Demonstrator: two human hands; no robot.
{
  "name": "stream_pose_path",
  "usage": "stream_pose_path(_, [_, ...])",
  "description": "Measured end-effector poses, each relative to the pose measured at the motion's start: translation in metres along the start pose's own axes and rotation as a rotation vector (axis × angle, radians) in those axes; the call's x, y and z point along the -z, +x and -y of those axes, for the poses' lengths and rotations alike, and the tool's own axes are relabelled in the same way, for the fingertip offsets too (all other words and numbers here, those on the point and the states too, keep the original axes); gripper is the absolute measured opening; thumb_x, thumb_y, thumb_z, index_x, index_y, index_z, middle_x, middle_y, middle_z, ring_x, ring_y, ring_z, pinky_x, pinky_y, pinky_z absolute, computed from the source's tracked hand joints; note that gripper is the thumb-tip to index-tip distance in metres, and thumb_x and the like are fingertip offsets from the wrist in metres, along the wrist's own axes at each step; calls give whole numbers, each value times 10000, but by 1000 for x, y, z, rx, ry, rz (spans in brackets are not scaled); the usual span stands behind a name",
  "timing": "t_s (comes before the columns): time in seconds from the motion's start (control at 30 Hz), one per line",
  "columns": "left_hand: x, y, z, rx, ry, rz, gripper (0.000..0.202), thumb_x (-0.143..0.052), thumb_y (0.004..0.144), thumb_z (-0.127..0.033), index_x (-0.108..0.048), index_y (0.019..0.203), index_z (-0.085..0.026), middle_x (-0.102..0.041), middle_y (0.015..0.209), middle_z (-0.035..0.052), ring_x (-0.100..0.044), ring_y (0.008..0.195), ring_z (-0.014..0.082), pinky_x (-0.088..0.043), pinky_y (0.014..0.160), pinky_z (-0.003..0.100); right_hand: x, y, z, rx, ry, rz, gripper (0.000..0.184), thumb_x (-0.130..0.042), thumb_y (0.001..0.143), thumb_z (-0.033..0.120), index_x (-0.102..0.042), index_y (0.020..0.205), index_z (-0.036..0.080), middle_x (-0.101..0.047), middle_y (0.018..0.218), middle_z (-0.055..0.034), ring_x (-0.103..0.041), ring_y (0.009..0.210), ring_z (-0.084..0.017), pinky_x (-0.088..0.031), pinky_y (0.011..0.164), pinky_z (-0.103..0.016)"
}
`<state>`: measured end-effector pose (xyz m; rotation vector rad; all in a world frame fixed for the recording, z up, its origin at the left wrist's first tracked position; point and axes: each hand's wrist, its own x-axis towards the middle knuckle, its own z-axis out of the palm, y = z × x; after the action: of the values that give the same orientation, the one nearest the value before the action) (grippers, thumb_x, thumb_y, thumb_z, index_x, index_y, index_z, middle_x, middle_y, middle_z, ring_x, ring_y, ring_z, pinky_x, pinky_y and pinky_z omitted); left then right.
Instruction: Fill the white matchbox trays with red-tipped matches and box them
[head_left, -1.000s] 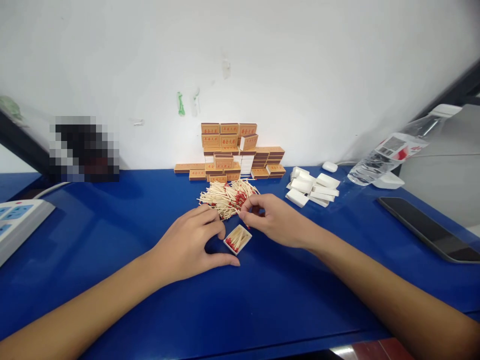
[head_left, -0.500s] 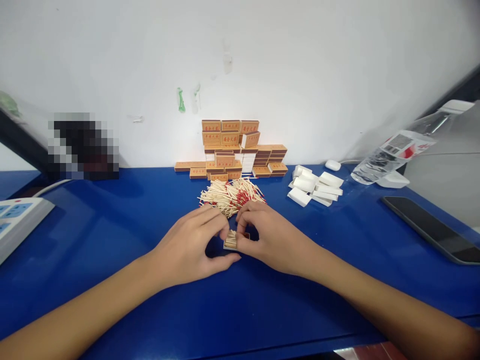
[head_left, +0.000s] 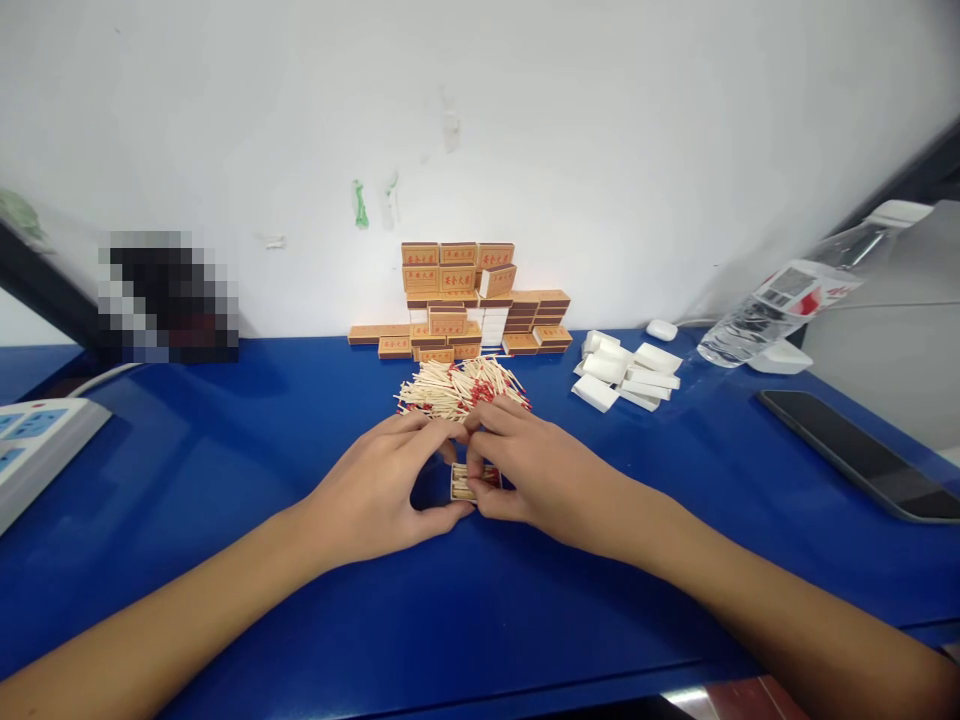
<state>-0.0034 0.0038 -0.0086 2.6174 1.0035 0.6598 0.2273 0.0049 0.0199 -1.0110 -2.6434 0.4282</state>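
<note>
A small white matchbox tray (head_left: 453,484) lies on the blue table, filled with matches (head_left: 463,482) laid lengthwise. Some red heads show at its right end. My left hand (head_left: 394,480) curves round the tray's left side, thumb at the near edge and fingers at the far edge. Over the tray's middle, my right hand (head_left: 517,460) has its thumb and index finger close together on the matches, hiding part of them. Just behind both hands is a loose heap of matches (head_left: 450,388) with red heads.
Orange matchboxes (head_left: 457,280) are stacked against the white wall. Several white trays (head_left: 611,362) lie in a pile at the right. Farther right are a tilted plastic bottle (head_left: 795,290), a white case (head_left: 780,357) and a phone (head_left: 855,450). A power strip (head_left: 60,450) is at the left.
The matches in the tray now lie flatter and straighter. My left thumb and fingers have come in against the tray's edges. My right fingers have shifted slightly, still over the matches.
</note>
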Motion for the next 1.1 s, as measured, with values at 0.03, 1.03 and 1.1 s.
stream_pose_path(0.03, [0, 0, 0, -5, 1, -3, 501, -779, 872, -344, -528, 1295, -248, -727, 1150, 27, -670, 1104, 263, -543, 1000, 470, 1, 0, -1, 3, 24, -3, 125, -769, 886, 114, -668, 837, 170, -636, 976, -67, -581, 954, -214, -489, 827, -330])
stream_pose_path(1.03, [2, 2, -2, -48, 2, -10, 546, -756, 925, -340, -480, 1384, -235, -712, 1144, 45, -678, 1083, 250, -562, 980, 444, 1, -3, -6, 94, 96, -36, 74, -660, 984, 141, -687, 922, 171, -625, 1061, -81, -598, 990, -203, -522, 856, -340])
stream_pose_path(1.1, [3, 2, -4, -40, -4, 0, 499, -755, 926, -357, -505, 1339, -233, -709, 1116, 43, -676, 1070, 255, -564, 961, 441, 5, -4, -7, 95, 82, -29, 83, -654, 995, 162, -688, 921, 179, -630, 1098, -89, -604, 1020, -215, -530, 898, -373])
